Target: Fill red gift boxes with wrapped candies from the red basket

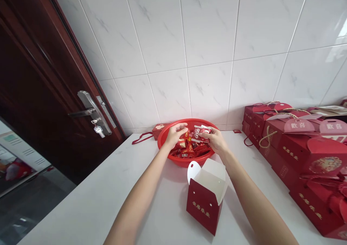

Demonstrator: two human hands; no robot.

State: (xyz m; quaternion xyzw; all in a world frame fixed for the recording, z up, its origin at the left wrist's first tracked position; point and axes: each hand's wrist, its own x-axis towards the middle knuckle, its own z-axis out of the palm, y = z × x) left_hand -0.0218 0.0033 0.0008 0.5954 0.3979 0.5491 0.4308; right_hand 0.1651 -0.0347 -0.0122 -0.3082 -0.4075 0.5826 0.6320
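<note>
My right hand (216,140) is closed on a red-and-white packet (199,133), held at the right side of a red plastic basket (187,161). Over the basket's left side hovers my left hand (175,134), its thumb and forefinger slightly apart with nothing visible between them. Several red and gold wrapped treats (188,151) lie inside the basket below both hands. In front of the basket, between my forearms, stands a red gift box (202,203) with its flaps up and white inside; its bottom is hidden from view.
Several red gift boxes (292,147) with rope handles fill the table's right side. A small red box (158,131) with a ribbon sits behind the basket's left. A tiny red packet (236,131) lies near the tiled wall (208,89). At left is a dark door (54,75) with keys.
</note>
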